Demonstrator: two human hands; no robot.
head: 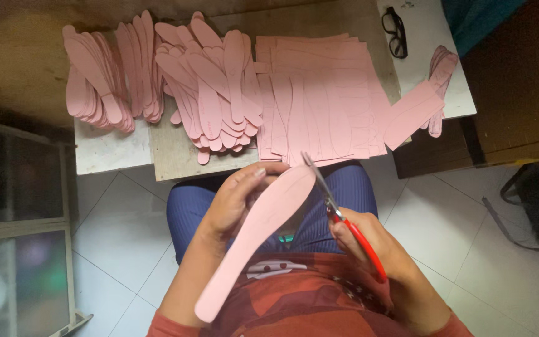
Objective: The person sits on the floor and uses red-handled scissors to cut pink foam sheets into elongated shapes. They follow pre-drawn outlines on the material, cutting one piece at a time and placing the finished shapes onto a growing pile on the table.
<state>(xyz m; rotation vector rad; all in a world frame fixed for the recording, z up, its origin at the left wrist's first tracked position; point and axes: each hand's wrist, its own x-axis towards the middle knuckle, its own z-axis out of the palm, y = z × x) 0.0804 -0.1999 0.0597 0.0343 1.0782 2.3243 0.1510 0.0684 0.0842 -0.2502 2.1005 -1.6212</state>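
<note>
Left hand [239, 201] has its fingers curled over the top edge of a long pink insole [258, 234], thumb underneath, gripping it near the wide end so it slants down across the lap toward the lower left. Right hand [369, 240] is closed around the red handles of a pair of scissors [338, 209], and the blades point up and away, with the tip right at the rounded end of the insole, just in front of the table edge. Below both hands you can see blue trousers and a red shirt. Further out, the table [110, 153] holds 2 big heaps of cut pink insoles [157, 81], a stack of marked pink sheets [322, 100], a loose pink strip [414, 112] and black glasses [395, 31] at the far right.
</note>
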